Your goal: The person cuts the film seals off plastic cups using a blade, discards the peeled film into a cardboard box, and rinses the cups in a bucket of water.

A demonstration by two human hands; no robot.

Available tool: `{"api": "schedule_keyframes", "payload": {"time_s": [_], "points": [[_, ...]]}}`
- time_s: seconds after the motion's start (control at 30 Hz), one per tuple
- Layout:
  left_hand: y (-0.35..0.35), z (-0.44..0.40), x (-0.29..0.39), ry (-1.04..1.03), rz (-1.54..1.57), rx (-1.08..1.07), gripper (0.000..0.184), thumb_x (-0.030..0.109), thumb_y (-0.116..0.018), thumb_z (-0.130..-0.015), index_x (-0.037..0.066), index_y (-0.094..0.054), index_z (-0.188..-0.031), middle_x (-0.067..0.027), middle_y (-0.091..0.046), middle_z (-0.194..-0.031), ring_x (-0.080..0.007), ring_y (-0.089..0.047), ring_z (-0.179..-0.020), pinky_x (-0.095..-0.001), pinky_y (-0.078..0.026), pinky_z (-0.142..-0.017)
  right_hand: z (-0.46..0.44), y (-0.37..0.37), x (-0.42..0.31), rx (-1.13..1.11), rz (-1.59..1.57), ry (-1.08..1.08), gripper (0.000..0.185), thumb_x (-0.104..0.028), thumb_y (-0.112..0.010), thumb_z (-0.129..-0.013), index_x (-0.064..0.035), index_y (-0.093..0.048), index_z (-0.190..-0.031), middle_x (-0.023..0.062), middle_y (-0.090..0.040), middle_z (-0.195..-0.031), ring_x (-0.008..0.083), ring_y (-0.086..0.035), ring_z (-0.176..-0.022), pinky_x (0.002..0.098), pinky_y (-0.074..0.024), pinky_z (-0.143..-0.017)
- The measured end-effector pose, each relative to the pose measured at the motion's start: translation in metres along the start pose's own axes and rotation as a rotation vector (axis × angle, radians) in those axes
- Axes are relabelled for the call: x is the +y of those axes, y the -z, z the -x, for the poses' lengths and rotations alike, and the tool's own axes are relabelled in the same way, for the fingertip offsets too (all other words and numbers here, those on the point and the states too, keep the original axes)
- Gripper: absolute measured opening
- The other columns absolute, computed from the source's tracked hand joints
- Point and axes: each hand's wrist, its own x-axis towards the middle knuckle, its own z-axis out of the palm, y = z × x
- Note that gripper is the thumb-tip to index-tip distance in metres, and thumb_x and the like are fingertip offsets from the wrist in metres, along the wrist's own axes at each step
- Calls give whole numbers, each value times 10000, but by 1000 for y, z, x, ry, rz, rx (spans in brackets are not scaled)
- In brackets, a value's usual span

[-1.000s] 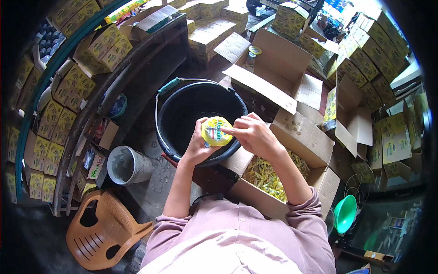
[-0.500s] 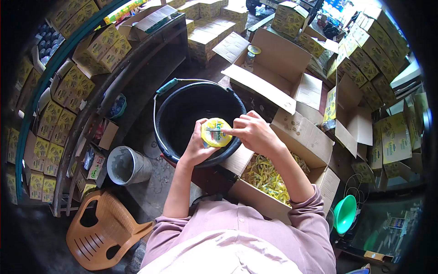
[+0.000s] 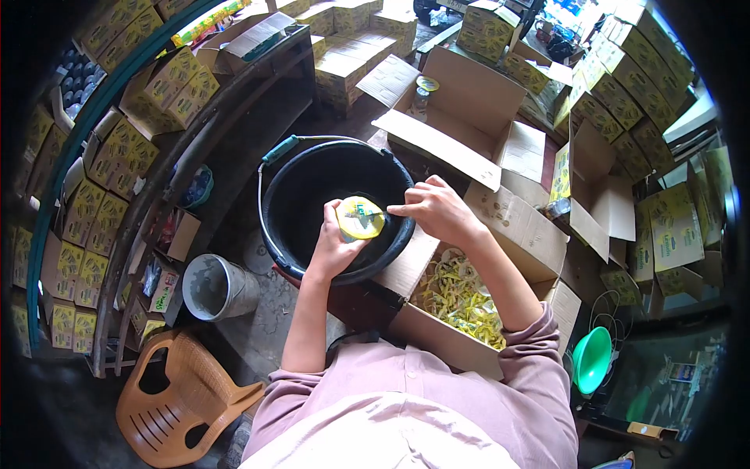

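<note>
My left hand [image 3: 336, 250] is wrapped round a plastic cup [image 3: 351, 228] with a yellow-and-white printed film lid, held over the big black bucket [image 3: 275, 234]. Between the fingers of my right hand [image 3: 441, 211] is a small dark knife [image 3: 378, 213], only its thin blade showing. The blade reaches onto the lid, where a dark gap shows in the film. What lies deep in the bucket is too dark to make out.
An open carton [image 3: 449, 334] of yellow film scraps stands right of the bucket. Behind it, another open carton [image 3: 469, 94] has a cup at its corner. A grey pail [image 3: 211, 289] and brown chair [image 3: 180, 391] stand left. Printed boxes [image 3: 94, 203] line the shelves.
My right hand has drawn slightly right and up, so more of the blade shows. The cup is tilted differently and sits a little lower left in the bucket's opening; the lid film looks cut open.
</note>
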Motion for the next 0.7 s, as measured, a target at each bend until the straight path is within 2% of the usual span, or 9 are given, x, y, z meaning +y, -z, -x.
{"api": "schedule_keyframes", "payload": {"time_s": [0.1, 0.2, 0.23, 0.33, 0.37, 0.5, 0.6, 0.63, 0.7], "points": [[-2, 1, -6, 46, -111, 47, 677, 53, -726, -618, -9, -294, -1136, -166, -538, -1005, -248, -542, -967, -308, -419, -856, 11, 0, 9, 10, 27, -28, 344, -24, -546, -686, -204, -653, -959, 4, -531, -728, 152, -532, -747, 294, -375, -761], [-4, 1, -15, 15, -252, 82, 655, 65, -711, -638, -10, -292, -1135, -209, -533, -1014, -313, -548, -968, -341, -425, -855, 27, 4, 9, 102, -40, -165, 326, -22, -547, -696, -194, -653, -952, 13, -527, -714, 164, -527, -721, 295, -377, -748], [-4, 0, -18, 45, -332, 58, 645, 86, -704, -654, -12, -295, -1143, -242, -526, -1019, -368, -546, -955, -382, -431, -846, 34, 5, 7, 160, -48, -177, 302, -22, -556, -709, -180, -651, -948, 26, -526, -695, 177, -520, -675, 298, -383, -717], [0, -4, -6, 83, -636, -37, 637, 122, -699, -677, -12, -297, -1153, -252, -524, -1018, -390, -551, -917, -403, -445, -816, 55, 3, -5, 283, -131, -304, 281, -18, -574, -708, -159, -650, -939, 36, -527, -674, 183, -514, -642, 305, -387, -688], [1, -8, -3, 96, -697, -83, 658, 131, -694, -650, -24, -317, -1166, -204, -517, -1005, -342, -516, -950, -415, -422, -780, 63, 1, -10, 321, -181, -337, 272, -14, -585, -706, -139, -651, -939, 44, -525, -652, 198, -505, -619, 314, -385, -662], [4, -20, -3, 1, -984, -224, 634, 104, -644, -673, -66, -329, -1196, -164, -530, -1009, -285, -517, -943, -410, -404, -779, 93, -9, -34, 446, -334, -481, 278, -12, -615, -698, -111, -656, -955, 59, -552, -654, 198, -503, -594, 306, -379, -638], [7, -27, -11, -21, -1169, -305, 673, 118, -688, -628, -54, -335, -1175, -172, -544, -963, -306, -536, -915, -431, -428, -743, 116, -19, -51, 500, -490, -657, 297, 55, -595, -696, -41, -643, -973, 79, -588, -676, 148, -549, -632, 259, -423, -606], [8, -30, -8, 26, -1192, -347, 663, 109, -695, -612, -39, -350, -1158, -153, -547, -969, -294, -534, -926, -442, -418, -755, 122, -17, -57, 526, -539, -697, 325, 68, -591, -703, -49, -637, -1003, 77, -596, -702, 112, -554, -648, 229, -424, -585], [10, -33, -13, 43, -1243, -383, 645, 101, -696, -606, -30, -361, -1141, -147, -547, -969, -290, -535, -924, -441, -410, -771, 136, -23, -66, 588, -625, -792, 325, 68, -596, -707, -59, -640, -1003, 61, -596, -717, 98, -553, -657, 228, -422, -588]]}}
